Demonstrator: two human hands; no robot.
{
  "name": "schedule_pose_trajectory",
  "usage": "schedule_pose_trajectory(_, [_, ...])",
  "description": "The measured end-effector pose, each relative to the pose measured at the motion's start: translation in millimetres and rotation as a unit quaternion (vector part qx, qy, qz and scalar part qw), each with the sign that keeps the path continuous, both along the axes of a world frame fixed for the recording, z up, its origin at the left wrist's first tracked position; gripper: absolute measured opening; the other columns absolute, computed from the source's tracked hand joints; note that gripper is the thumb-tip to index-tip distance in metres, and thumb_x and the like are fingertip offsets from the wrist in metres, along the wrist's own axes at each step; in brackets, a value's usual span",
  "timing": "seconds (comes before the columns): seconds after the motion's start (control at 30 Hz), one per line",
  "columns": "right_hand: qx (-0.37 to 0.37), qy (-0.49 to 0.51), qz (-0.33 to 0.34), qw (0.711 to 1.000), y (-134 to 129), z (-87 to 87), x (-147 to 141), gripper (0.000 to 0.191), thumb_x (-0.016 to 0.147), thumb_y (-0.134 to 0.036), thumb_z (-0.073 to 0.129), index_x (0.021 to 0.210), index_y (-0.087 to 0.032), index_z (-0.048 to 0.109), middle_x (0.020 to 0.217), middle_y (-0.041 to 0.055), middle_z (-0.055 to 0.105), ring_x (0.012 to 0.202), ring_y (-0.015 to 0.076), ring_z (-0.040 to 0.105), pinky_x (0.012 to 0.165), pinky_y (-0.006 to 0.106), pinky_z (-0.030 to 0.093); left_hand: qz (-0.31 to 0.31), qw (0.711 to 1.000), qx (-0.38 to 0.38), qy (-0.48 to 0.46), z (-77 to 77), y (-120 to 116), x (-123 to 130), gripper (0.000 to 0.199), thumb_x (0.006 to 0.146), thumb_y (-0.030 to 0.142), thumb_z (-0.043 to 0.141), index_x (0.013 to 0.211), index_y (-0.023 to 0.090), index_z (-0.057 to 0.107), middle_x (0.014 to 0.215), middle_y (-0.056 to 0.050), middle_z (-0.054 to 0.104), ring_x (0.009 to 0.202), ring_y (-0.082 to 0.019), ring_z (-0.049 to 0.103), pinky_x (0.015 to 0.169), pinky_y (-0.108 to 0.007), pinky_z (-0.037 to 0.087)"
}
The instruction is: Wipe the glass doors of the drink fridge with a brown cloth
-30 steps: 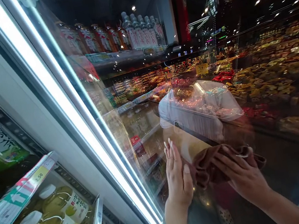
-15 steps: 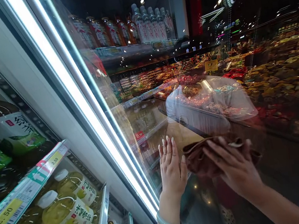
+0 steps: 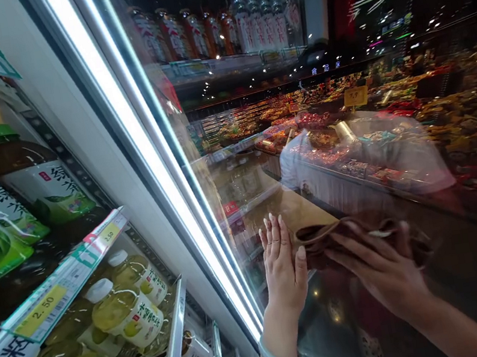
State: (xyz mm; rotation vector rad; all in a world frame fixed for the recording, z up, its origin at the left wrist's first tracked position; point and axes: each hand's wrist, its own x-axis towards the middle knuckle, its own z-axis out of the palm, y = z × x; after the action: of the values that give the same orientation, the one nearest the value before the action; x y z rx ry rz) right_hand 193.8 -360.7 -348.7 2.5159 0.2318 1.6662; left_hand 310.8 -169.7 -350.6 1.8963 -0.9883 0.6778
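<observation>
My left hand (image 3: 284,271) lies flat against the glass door (image 3: 256,175), fingers stretched upward, with a pale bangle on the wrist. To its right, my right hand (image 3: 383,276) holds a brown cloth (image 3: 325,243) against the same glass. The fingers of that hand are spread over the bunched cloth, part of which is hidden beneath them. Reflections on the pane overlap the cloth's right side, so its edge there is hard to make out.
A bright light strip (image 3: 139,134) runs along the door's left edge. Left of it, open shelves hold green tea bottles (image 3: 42,181) and bottles of pale yellow drink (image 3: 128,312) behind a price rail (image 3: 67,274). More bottles (image 3: 258,23) appear at the top; the pane reflects store displays.
The whole view has shifted, so the shelves and door sit further right and more bottles show at left. My left hand stays on the glass, and my right hand still presses the cloth.
</observation>
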Motion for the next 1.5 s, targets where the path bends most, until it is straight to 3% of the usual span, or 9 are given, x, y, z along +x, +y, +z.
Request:
schedule_pose_trajectory(0.17, [0.033,-0.137,-0.030,0.990,11.2,65.1,21.9,0.037,0.094,-0.027,0.077,0.129,-0.038,0.075,0.143,-0.0007,0.071,0.155,0.0302,0.047,0.134,0.058,0.029,-0.019,0.999,0.009,0.025,8.5,6.4,-4.5,0.067,0.113,0.048,0.033,0.173,0.034,0.007,0.182,-0.004,0.015,0.169,-0.025,0.008,0.139,-0.054,0.010])
schedule_pose_trajectory(0.23, [0.010,-0.105,-0.014,0.994,29.0,76.6,39.5,0.040,0.095,-0.029,0.075,0.135,-0.035,0.073,0.148,0.0009,0.068,0.157,0.0296,0.043,0.136,0.057,0.024,-0.024,0.999,-0.001,0.029,8.3,7.3,-5.6,0.067,0.113,0.051,0.030,0.173,0.034,0.006,0.182,-0.003,0.015,0.169,-0.024,0.009,0.140,-0.054,0.010])
schedule_pose_trajectory(0.47, [-0.040,0.036,0.043,0.998,22.2,19.9,25.0,0.046,0.105,-0.024,0.056,0.149,-0.035,0.062,0.153,-0.0012,0.064,0.156,0.0209,0.043,0.140,0.054,0.006,0.015,0.994,-0.037,0.097,-6.7,25.7,0.6,0.066,0.112,0.053,0.031,0.173,0.033,0.012,0.181,-0.004,0.017,0.169,-0.024,0.012,0.139,-0.053,0.012])
schedule_pose_trajectory(0.63, [0.010,-0.011,0.024,1.000,35.7,47.6,41.5,0.044,0.099,-0.019,0.063,0.140,-0.034,0.069,0.152,0.0008,0.065,0.154,0.0238,0.047,0.136,0.047,0.023,0.027,0.987,-0.067,0.146,-17.2,33.8,8.2,0.069,0.111,0.060,0.029,0.173,0.031,0.018,0.181,-0.005,0.017,0.169,-0.024,0.010,0.139,-0.053,0.010])
schedule_pose_trajectory(0.73, [-0.029,-0.012,0.036,0.999,66.0,59.4,76.6,0.044,0.101,-0.025,0.060,0.145,-0.027,0.065,0.160,0.0023,0.057,0.161,0.0264,0.033,0.139,0.048,0.015,0.036,0.976,-0.125,0.172,-25.4,32.7,11.3,0.074,0.110,0.065,0.023,0.172,0.025,0.024,0.181,-0.009,0.022,0.169,-0.024,0.014,0.139,-0.051,0.014])
schedule_pose_trajectory(0.93, [-0.131,0.046,0.096,0.986,64.2,16.6,71.6,0.040,0.106,-0.023,0.040,0.130,-0.028,0.073,0.147,-0.0023,0.068,0.161,0.0125,0.033,0.141,0.036,0.001,0.088,0.955,-0.167,0.231,-47.5,46.4,7.3,0.082,0.108,0.069,0.022,0.172,0.018,0.024,0.180,-0.014,0.024,0.169,-0.023,0.014,0.139,-0.045,0.013])
schedule_pose_trajectory(1.07, [-0.040,0.032,0.059,0.997,48.3,22.7,50.9,0.038,0.104,-0.023,0.051,0.136,-0.032,0.070,0.147,-0.0005,0.069,0.157,0.0212,0.042,0.140,0.052,0.003,0.095,0.948,-0.148,0.264,-48.0,58.9,-0.5,0.082,0.107,0.070,0.028,0.173,0.022,0.021,0.181,-0.011,0.020,0.169,-0.023,0.011,0.138,-0.046,0.012])
schedule_pose_trajectory(1.23, [-0.014,0.003,0.051,0.999,88.1,49.0,99.4,0.045,0.101,-0.026,0.058,0.147,-0.027,0.063,0.158,0.0052,0.059,0.160,0.0270,0.037,0.139,0.057,0.000,0.107,0.949,-0.147,0.256,-44.9,61.4,-5.5,0.086,0.105,0.074,0.025,0.173,0.021,0.021,0.181,-0.012,0.021,0.169,-0.023,0.011,0.138,-0.045,0.011])
schedule_pose_trajectory(1.5, [-0.127,0.051,0.141,0.981,98.8,-5.8,110.2,0.030,0.100,-0.023,0.054,0.121,-0.026,0.075,0.145,0.0014,0.069,0.157,0.0163,0.040,0.140,0.037,0.006,0.080,0.957,-0.136,0.245,-52.9,61.1,-3.1,0.085,0.105,0.073,0.025,0.173,0.021,0.021,0.181,-0.013,0.021,0.169,-0.023,0.011,0.138,-0.048,0.010])
